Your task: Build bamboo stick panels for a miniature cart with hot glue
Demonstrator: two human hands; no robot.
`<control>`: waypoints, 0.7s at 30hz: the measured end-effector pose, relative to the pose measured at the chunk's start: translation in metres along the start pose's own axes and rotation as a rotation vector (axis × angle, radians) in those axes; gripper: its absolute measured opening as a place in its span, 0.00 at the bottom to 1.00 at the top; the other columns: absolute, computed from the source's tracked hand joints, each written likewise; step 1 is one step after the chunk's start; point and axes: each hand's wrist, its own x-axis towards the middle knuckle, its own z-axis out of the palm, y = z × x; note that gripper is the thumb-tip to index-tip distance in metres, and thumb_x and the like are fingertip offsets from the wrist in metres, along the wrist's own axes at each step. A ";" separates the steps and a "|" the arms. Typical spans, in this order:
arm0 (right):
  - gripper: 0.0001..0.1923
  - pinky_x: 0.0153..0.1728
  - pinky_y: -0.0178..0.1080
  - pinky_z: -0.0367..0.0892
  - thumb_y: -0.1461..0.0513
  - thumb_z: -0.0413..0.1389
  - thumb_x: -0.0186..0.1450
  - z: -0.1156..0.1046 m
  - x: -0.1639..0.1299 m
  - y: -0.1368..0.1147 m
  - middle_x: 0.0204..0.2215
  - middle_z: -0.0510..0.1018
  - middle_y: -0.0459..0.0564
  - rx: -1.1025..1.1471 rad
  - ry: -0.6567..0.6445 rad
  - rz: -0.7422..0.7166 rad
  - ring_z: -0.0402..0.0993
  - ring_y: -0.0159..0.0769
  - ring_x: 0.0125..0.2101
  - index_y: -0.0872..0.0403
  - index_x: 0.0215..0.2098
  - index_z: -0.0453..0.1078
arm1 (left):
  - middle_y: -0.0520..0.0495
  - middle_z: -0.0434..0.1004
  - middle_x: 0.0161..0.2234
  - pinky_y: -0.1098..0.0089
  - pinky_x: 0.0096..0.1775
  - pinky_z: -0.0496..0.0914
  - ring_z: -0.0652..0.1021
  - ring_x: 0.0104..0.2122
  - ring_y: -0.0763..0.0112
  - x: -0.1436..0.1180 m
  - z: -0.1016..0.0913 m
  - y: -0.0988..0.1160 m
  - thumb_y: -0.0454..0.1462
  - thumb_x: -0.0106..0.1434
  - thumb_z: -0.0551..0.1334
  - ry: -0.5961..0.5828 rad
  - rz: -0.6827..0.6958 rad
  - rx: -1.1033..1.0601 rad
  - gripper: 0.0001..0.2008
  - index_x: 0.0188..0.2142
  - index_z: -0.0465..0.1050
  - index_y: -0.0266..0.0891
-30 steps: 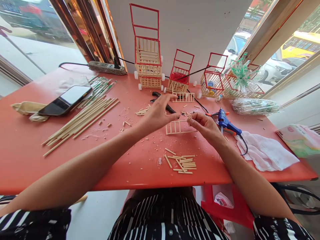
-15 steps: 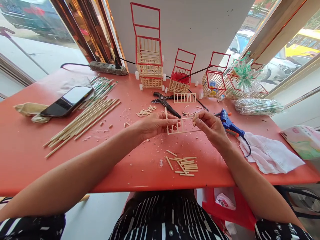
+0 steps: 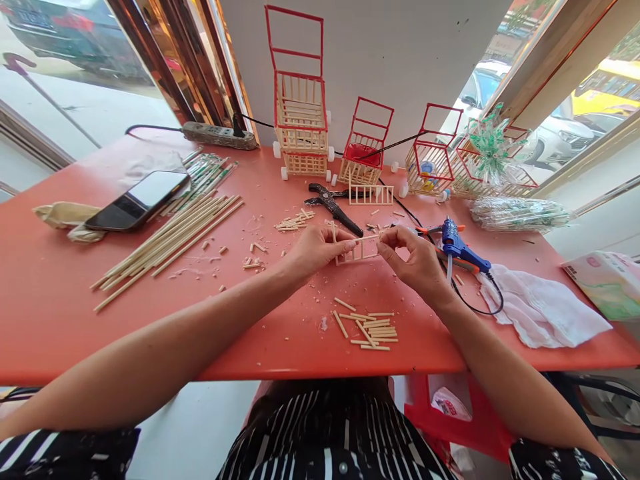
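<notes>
My left hand [image 3: 323,252] is closed on the left end of a small ladder-like frame [image 3: 363,250] made of thin wooden sticks, held just above the table. At the frame's other end, my right hand [image 3: 407,252] pinches a short wooden stick against the rails; its fingertips mostly hide that stick. Below the hands lies a loose pile of short cut sticks [image 3: 377,332]. Just beyond them rest black-handled pliers [image 3: 333,208] and a finished ladder-like piece [image 3: 371,195]. To the right of my right hand is a blue glue gun [image 3: 457,243].
Small stick carts with red-edged frames [image 3: 300,113] stand along the wall. Long sticks [image 3: 170,247] and a phone [image 3: 140,200] lie at left, near a power strip [image 3: 217,135]. A white cloth [image 3: 543,307] and a tissue box [image 3: 605,283] occupy the right side of the red table [image 3: 200,357].
My right hand has moved slightly left, bringing the short stick against the frame's right end. My left hand keeps its hold. The view has shifted a little.
</notes>
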 end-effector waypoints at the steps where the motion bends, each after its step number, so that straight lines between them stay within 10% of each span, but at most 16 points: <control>1: 0.05 0.39 0.39 0.67 0.59 0.58 0.69 0.002 0.000 0.002 0.29 0.77 0.45 -0.019 -0.013 0.005 0.72 0.35 0.32 0.50 0.34 0.69 | 0.50 0.77 0.23 0.72 0.27 0.67 0.72 0.22 0.75 0.000 0.001 0.000 0.40 0.56 0.72 -0.001 0.003 0.021 0.10 0.32 0.84 0.34; 21: 0.04 0.33 0.38 0.64 0.60 0.58 0.66 0.015 0.000 0.025 0.31 0.79 0.47 -0.152 -0.023 0.051 0.70 0.35 0.31 0.51 0.34 0.73 | 0.49 0.79 0.23 0.72 0.28 0.67 0.75 0.23 0.72 0.002 -0.003 -0.001 0.38 0.60 0.68 -0.032 0.017 0.174 0.08 0.30 0.83 0.35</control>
